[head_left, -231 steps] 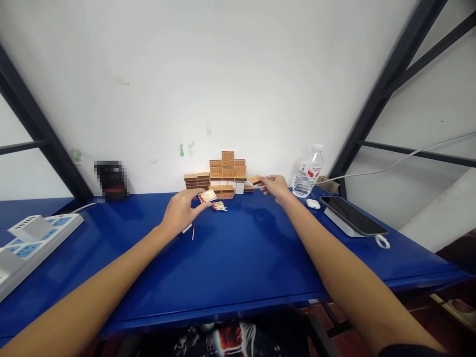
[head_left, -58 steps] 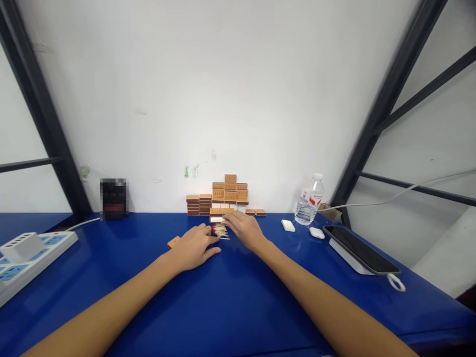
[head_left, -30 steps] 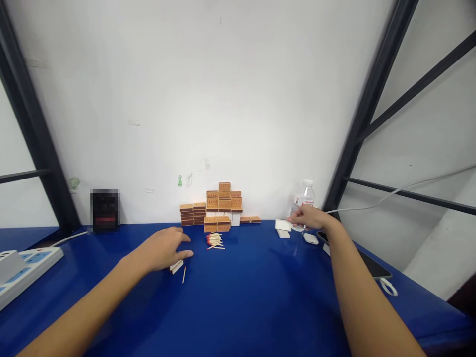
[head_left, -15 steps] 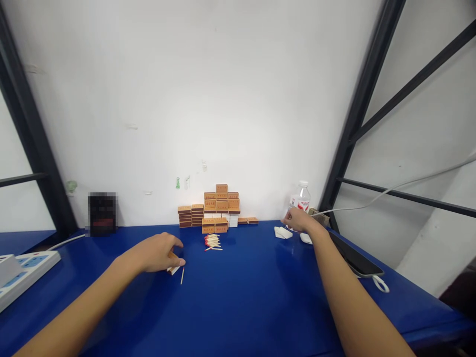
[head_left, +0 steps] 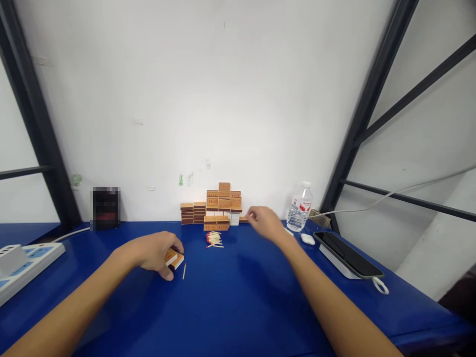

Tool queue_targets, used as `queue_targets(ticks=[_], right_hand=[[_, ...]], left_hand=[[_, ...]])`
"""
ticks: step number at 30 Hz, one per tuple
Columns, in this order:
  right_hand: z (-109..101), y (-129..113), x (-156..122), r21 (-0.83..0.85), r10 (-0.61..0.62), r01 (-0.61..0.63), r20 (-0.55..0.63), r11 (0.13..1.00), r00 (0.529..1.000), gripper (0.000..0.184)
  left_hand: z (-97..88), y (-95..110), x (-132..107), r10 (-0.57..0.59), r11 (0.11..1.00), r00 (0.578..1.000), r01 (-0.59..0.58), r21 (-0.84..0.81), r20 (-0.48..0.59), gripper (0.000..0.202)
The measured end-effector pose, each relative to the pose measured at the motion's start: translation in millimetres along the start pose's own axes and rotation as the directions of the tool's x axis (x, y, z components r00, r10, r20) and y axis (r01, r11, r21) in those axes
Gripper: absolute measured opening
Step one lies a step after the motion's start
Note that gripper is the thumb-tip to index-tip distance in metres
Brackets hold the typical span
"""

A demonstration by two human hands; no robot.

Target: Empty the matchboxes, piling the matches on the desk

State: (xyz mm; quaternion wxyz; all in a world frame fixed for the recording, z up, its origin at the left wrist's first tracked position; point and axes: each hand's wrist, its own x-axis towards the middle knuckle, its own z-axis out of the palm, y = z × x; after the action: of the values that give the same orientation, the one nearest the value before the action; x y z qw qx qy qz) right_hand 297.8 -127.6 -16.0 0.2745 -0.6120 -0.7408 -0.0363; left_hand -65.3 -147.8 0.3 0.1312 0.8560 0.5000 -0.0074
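Note:
My left hand [head_left: 158, 253] is curved around two matchboxes [head_left: 177, 261] on the blue table. Its thumb and fingers are apart, and the box ends show between them; whether the fingers touch them is hard to see. Just right of the boxes lies a single match [head_left: 184, 271] with a red head. My right hand [head_left: 265, 222] hovers above the table near the low matchboxes [head_left: 243, 219], its fingertips pinched together. What the pinch holds, if anything, is too small to make out. A pile of matches [head_left: 213, 239] lies between my hands.
Stacked matchboxes [head_left: 224, 203] stand against the wall, with two shorter stacks [head_left: 193, 213] on their left. A water bottle [head_left: 299, 208], a white case [head_left: 307, 239] and a propped phone [head_left: 347, 254] are at the right. A power strip [head_left: 37, 263] sits at the left.
My right hand has moved left from beside the bottle toward the matchbox stacks. My left thumb has shifted off the matchboxes, uncovering more of them. The view has tilted slightly.

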Motion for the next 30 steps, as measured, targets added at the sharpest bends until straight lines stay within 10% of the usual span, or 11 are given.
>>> queue_targets(ticks=[5,9,14,23,30], right_hand=[[50,-101,-38,0.3,-0.173,0.098,0.235,0.949,0.956,0.033],[76,-138,-58,0.265,-0.172,0.099,0.266,0.959,0.949,0.037],[78,-137,-57,0.272,-0.119,0.026,0.33,0.962,0.937,0.013],[72,-148,-58,0.109,-0.102,0.069,0.343,0.992,0.934,0.025],[55,-106,-43,0.129,-0.208,0.172,0.37,0.977,0.906,0.019]], left_hand=[[4.6,-3,7,-0.066,0.997,0.998,0.066,0.037,0.006,0.041],[4.4,-2,10,-0.049,0.996,0.997,0.053,0.078,-0.055,0.033],[3.3,-1,10,-0.051,0.994,0.995,0.059,0.095,-0.082,0.031],[9.5,-12,21,-0.009,0.988,0.994,0.025,0.153,-0.106,0.032],[9.6,-5,24,0.084,0.991,0.978,-0.062,0.117,-0.189,0.035]])
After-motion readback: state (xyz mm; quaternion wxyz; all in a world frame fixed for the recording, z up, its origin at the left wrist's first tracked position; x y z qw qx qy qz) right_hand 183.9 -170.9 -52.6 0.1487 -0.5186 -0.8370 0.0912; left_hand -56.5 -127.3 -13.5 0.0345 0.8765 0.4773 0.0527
